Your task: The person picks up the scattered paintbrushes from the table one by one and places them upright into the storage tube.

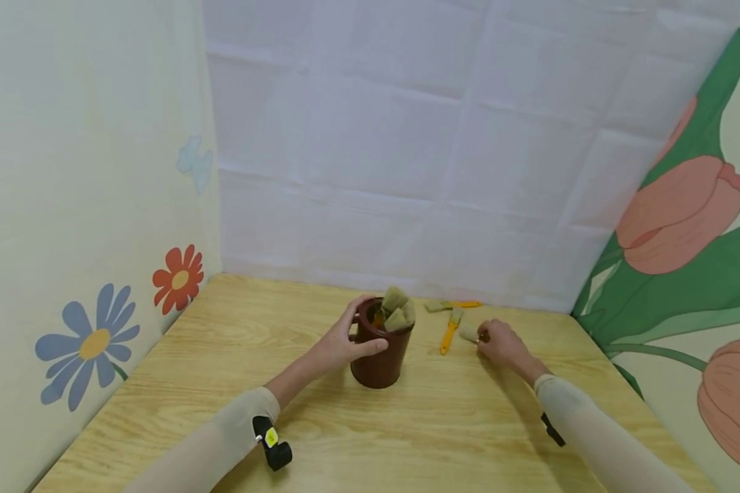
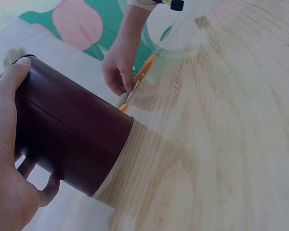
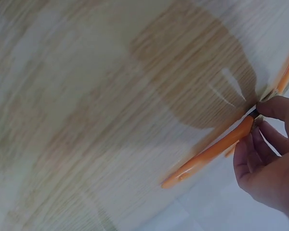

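A dark brown leather-look holder (image 1: 379,363) stands upright on the table in the head view. Brushes with pale bristles (image 1: 397,318) stick up out of its top. My left hand (image 1: 345,346) grips the holder, thumb across its near side near the rim and fingers around the handle side. To the right, my right hand (image 1: 504,346) pinches a paintbrush low over the table. Its orange handle (image 3: 212,154) shows in the right wrist view, with thumb and fingers at the dark ferrule. The held brush's pale bristles (image 1: 469,333) point left, toward the holder.
Two more orange-handled paintbrushes lie between the holder and my right hand: a near brush (image 1: 449,335) and a far brush (image 1: 466,304). The wooden table (image 1: 358,445) meets a white sheet (image 1: 345,171) behind and flower-painted walls on both sides.
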`<state>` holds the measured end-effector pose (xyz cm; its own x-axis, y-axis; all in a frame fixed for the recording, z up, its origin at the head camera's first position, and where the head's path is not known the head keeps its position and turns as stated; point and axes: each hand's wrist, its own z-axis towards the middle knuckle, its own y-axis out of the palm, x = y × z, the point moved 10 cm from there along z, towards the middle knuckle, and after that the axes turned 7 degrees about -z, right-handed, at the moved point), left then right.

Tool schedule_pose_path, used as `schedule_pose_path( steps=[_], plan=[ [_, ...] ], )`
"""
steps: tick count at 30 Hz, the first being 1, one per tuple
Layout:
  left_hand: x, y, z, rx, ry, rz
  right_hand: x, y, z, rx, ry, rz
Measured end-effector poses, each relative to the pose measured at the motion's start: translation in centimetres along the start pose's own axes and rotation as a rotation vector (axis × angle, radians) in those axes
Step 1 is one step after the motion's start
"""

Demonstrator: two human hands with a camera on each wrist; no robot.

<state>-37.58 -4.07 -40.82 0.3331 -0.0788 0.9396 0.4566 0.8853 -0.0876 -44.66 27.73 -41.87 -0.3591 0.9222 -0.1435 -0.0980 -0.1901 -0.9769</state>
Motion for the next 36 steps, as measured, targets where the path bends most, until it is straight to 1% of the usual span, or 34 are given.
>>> schedule_pose_path(
  steps=[4, 6, 9, 18, 22, 25, 28, 31, 36],
  plan=[
    [0.1, 0.0, 0.0, 0.001, 0.003, 0.004, 0.6, -0.6, 0.0, 0.034, 0.058, 0.086],
    [0.2, 0.0, 0.1, -0.002, 0.003, 0.004, 0.6, -0.9, 0.0, 0.054, 0.069, 0.126],
    [0.2, -0.1, 0.2, -0.004, 0.010, 0.006, 0.0, -1.6, 0.0, 0.064, 0.056, 0.169],
    [0.4, -0.2, 0.2, -0.010, 0.020, -0.007, -1.9, -2.8, 0.2, 0.068, 0.003, 0.196],
    [0.4, -0.1, 0.1, -0.013, 0.019, -0.015, -2.3, -3.3, 0.3, 0.064, 0.015, 0.247],
    [0.4, 0.0, 0.1, -0.016, 0.018, -0.012, -2.7, -4.2, 0.4, 0.081, 0.032, 0.284],
    [0.2, 0.0, 0.2, -0.017, 0.016, -0.009, -3.8, -5.6, 0.3, 0.115, 0.028, 0.309],
    [0.1, 0.0, 0.2, -0.012, 0.014, 0.001, -5.5, -7.0, -0.1, 0.145, 0.015, 0.328],
    [-0.1, -0.1, -0.1, -0.003, 0.011, 0.014, -8.7, -9.0, -0.9, 0.153, -0.033, 0.340]
  ],
)
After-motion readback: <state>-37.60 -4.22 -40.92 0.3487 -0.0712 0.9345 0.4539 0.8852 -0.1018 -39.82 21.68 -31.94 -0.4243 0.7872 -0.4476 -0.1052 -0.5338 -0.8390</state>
